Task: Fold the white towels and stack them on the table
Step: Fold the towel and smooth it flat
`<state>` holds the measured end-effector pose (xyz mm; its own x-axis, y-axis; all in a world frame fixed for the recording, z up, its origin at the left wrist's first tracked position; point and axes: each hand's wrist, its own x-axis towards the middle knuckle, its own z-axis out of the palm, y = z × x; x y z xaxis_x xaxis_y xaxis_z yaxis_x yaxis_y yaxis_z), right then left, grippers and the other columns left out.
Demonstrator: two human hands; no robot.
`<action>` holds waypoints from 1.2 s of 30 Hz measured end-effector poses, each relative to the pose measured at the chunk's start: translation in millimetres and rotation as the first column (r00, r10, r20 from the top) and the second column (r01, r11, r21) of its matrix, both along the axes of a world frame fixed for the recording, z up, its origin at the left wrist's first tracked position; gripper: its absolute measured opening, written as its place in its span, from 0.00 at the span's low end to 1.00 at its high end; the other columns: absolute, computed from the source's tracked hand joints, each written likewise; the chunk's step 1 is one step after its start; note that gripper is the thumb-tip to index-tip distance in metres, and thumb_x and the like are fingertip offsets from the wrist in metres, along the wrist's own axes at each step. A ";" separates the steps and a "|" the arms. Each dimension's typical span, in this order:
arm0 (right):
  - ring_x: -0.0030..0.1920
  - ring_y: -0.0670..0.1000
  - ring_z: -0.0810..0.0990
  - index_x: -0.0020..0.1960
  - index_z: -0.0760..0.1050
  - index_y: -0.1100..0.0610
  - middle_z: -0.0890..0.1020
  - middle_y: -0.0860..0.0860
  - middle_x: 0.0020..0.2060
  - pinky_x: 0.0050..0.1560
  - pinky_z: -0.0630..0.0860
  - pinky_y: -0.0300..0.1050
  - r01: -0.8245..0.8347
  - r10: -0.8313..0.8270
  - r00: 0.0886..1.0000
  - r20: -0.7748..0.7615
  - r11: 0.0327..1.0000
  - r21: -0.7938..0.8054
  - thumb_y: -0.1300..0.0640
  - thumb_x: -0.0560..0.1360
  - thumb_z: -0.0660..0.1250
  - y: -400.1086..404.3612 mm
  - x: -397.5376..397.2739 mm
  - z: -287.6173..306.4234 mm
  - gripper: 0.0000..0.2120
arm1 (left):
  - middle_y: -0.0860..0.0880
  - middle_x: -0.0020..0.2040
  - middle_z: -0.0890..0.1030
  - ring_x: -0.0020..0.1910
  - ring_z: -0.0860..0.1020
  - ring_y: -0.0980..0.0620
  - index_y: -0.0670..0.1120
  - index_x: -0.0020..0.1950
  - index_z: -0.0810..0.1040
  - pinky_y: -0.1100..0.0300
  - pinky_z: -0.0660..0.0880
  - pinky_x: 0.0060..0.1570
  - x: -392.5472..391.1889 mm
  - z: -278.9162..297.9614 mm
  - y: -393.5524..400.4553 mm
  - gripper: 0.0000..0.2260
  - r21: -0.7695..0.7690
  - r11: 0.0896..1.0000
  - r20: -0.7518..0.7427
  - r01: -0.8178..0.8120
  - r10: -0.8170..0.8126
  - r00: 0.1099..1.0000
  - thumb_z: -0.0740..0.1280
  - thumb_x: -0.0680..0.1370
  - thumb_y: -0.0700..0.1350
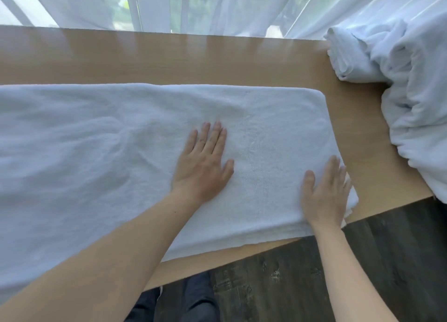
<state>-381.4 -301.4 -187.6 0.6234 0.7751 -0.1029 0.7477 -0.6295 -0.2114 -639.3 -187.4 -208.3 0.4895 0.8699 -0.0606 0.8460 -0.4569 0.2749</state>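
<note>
White towel (96, 152) flat on table (169, 58); left hand (203, 162), right hand (325, 193) fingers straight, pressing it.

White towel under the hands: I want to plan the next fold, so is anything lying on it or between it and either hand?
Nothing visible does. The left hand and right hand both lie flat on the white towel; the crumpled towel pile sits apart at the table's right end.

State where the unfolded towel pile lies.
In the head view, the unfolded towel pile lies at the table's far right corner, beside the curtain.
</note>
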 end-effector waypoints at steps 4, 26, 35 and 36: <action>0.80 0.46 0.37 0.81 0.34 0.50 0.40 0.46 0.82 0.79 0.36 0.48 -0.322 0.336 0.938 -0.091 0.937 0.138 0.39 0.83 0.41 32.5 -113.5 3.7 0.32 | 0.45 0.81 0.55 0.81 0.50 0.49 0.42 0.81 0.53 0.51 0.45 0.79 -33.8 5.5 -22.7 0.28 0.010 1.000 0.082 0.016 -0.017 0.997 0.46 0.83 0.52; 0.82 0.54 0.46 0.82 0.49 0.47 0.52 0.50 0.82 0.79 0.47 0.63 -0.468 0.468 0.883 0.027 0.884 0.002 0.42 0.81 0.47 48.6 -242.5 -22.8 0.31 | 0.51 0.83 0.51 0.81 0.48 0.47 0.56 0.82 0.50 0.47 0.42 0.79 -164.5 3.7 120.8 0.28 -0.009 0.999 -0.103 -0.035 0.034 0.994 0.42 0.82 0.59; 0.82 0.55 0.46 0.83 0.49 0.49 0.50 0.50 0.82 0.78 0.49 0.65 -0.466 0.465 0.884 0.042 0.885 0.009 0.44 0.81 0.48 50.8 -248.1 -19.2 0.31 | 0.45 0.83 0.52 0.81 0.48 0.44 0.46 0.82 0.53 0.44 0.45 0.79 -134.6 25.4 106.8 0.27 0.034 0.998 0.047 -0.048 0.047 0.998 0.46 0.84 0.53; 0.82 0.55 0.46 0.83 0.49 0.51 0.51 0.51 0.82 0.78 0.49 0.65 -0.467 0.466 0.884 0.052 0.884 0.010 0.46 0.81 0.49 51.4 -248.5 -19.5 0.31 | 0.46 0.82 0.52 0.81 0.49 0.44 0.49 0.82 0.54 0.44 0.45 0.79 -115.6 25.3 89.8 0.26 0.040 0.996 0.067 0.083 -0.086 0.994 0.46 0.83 0.53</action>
